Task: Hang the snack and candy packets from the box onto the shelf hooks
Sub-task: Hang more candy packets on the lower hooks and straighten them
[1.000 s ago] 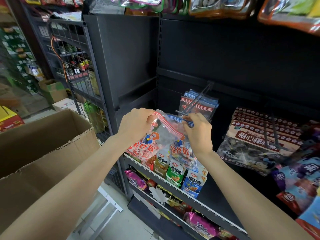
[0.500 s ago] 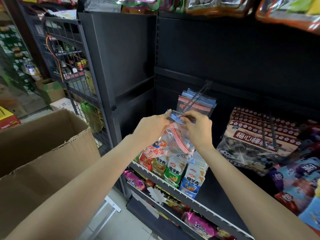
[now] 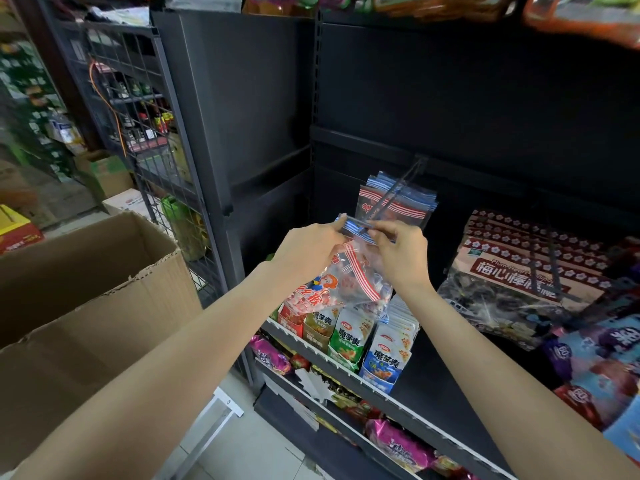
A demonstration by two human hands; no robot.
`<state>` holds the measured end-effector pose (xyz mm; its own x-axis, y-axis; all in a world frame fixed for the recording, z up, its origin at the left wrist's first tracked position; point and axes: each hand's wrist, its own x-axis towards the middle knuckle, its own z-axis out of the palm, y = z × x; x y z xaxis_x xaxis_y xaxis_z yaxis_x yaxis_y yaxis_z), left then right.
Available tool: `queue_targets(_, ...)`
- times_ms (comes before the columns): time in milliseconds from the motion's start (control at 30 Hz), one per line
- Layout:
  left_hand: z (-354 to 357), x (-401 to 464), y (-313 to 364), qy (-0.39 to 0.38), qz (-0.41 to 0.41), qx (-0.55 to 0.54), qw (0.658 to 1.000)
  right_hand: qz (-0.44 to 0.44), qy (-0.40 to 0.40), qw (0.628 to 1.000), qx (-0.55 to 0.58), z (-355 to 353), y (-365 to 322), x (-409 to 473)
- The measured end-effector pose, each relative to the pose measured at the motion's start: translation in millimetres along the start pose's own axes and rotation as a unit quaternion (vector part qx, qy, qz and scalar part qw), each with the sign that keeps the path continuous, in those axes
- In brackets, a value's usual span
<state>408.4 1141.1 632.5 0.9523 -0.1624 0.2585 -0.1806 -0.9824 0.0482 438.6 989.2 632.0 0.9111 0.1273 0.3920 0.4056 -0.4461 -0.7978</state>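
Okay, I'm hanging: both hands, left [image 3: 308, 251] and right [image 3: 401, 252], pinch the packet [image 3: 349, 282] header at the hook [image 3: 388, 206] tip. Next I'd thread its hole on, then slide back.

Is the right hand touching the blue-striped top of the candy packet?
Touching: the head view shows the right hand pinching the candy packet at its blue-striped top edge.

Pale tiled floor [image 3: 228, 448], wire-grid rack [image 3: 138, 109] beside dark panels.
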Motion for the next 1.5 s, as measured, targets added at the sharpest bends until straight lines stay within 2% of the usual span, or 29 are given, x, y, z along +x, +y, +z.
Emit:
queue_targets(133, -1.7, -2.9, -7.5, 0.021, -0.039, -0.066, 0.997, -0.021, 0.004, 0.999, -0.042, 1.8, 8.6, 8.1)
queue_targets(233, 0.9, -7.1, -20.2, 0.049, -0.058, -0.163, 0.984, -0.027, 0.03, 0.995, -0.089, 4.1, 15.5, 18.4)
queue_targets(333, 0.6, -11.5, -28.5, 0.025, -0.058, -0.237, 0.969, -0.015, 0.046, 0.992, -0.12, 4.9, 21.1, 34.1)
queue_targets(433, -5.3, -16.9, -25.9, -0.003, -0.063, -0.266, 0.962, -0.005, 0.048, 0.987, -0.153, 2.3, 25.1, 51.6)
queue_targets(533, -9.0, -21.0, -22.3, 0.012, -0.069, -0.273, 0.959, -0.006, 0.04, 0.975, -0.218, -0.6, 22.6, 59.4)
queue_targets(600, -8.5, -22.9, -23.2, 0.025, -0.078, -0.281, 0.956, -0.037, 0.058, 0.969, -0.239, -2.1, 17.4, 54.5)
queue_targets(667, -7.1, -24.5, -23.3, 0.029, -0.089, -0.306, 0.947, -0.06, 0.073, 0.975, -0.201, -4.5, 13.9, 41.0)
queue_targets(700, -6.6, -24.9, -22.3, 0.03, -0.094, -0.32, 0.942, -0.06, 0.058, 0.983, -0.163, -6.4, 12.4, 32.6)
queue_targets(800, -5.7, -23.5, -15.2, 0.032, -0.109, -0.363, 0.925, -0.012, -0.049, 0.998, -0.041, -14.2, 6.4, 10.9)
queue_targets(900, -8.3, -17.2, -7.1, 0.034, -0.129, -0.417, 0.899, 0.005, -0.073, 0.997, -0.006, -22.7, 6.2, 4.1)
queue_targets(1067, -9.5, -7.1, 1.8, 0.045, -0.208, -0.537, 0.816, -0.015, -0.117, 0.993, 0.011, -30.8, 3.2, 5.3)
queue_targets(1500, 6.5, 3.1, 0.9, 0.044, -0.291, -0.52, 0.802, -0.001, -0.105, 0.992, -0.067, -10.0, 13.4, 6.1)
